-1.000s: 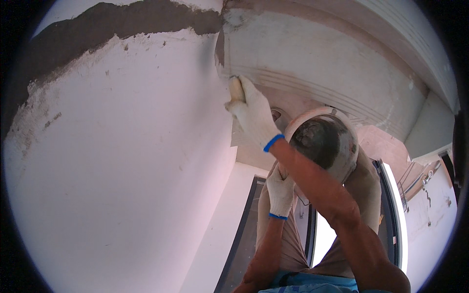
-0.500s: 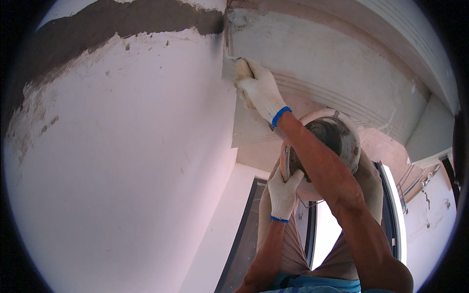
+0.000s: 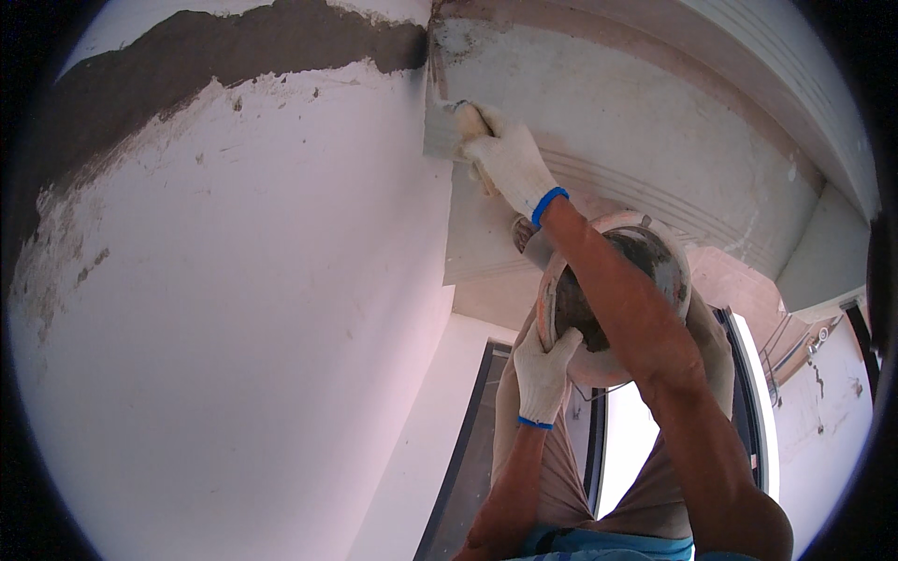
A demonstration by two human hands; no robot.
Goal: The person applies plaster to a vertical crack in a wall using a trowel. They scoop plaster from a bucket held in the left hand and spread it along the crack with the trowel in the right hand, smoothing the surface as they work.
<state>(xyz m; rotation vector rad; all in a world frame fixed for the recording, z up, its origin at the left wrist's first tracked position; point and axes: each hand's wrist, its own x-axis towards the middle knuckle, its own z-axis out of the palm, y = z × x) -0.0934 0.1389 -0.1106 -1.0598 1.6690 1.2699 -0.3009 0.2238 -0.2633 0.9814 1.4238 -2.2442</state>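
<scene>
Wall point(image 3: 224, 309) fills the left. Bucket point(image 3: 599, 366) sits between the legs point(image 3: 561, 467), right forearm point(image 3: 636, 318) stretched diagonally over its mouth. Right hand point(image 3: 516, 161) forward, fingers curled; left hand point(image 3: 543, 376), lower, grips bucket rim — thumb inside. Trowel point(image 3: 471, 120) in right fist — blade by wall's edge.

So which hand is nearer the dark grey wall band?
Right. The right hand, gripping a tool, is below and right of the band; the left hand is farther below, holding the bucket.
</scene>
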